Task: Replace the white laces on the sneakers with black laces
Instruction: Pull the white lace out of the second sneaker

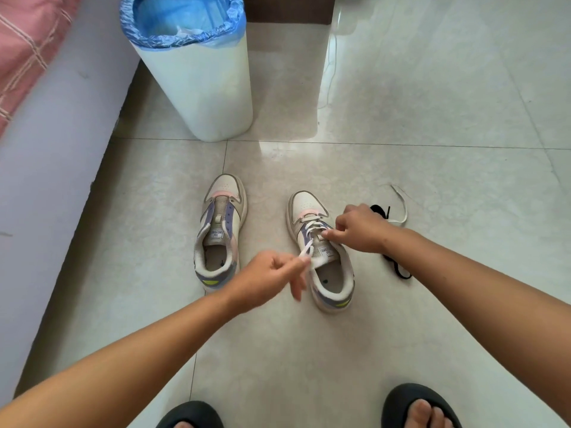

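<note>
The right sneaker stands on the tiled floor with its toe pointing away, its white lace crossing only the lower eyelets near the toe while the upper eyelets are bare. The left hand pinches one loose end of that lace between thumb and forefinger just beside the tongue, with the remaining fingers spread downward. The right hand is curled over the shoe's far side, its fingertips closed on the other strand of the lace at the eyelets. The left sneaker sits just beside it on the floor, toe also pointing away, with no lace in its eyelets. To the right of the shoes, partly hidden behind the right forearm, a black lace lies on the tiles together with a loose white lace. Farther back stands a white bin lined with a blue bag, next to a bed edge on the left. Two feet in dark slippers show at the bottom
</note>
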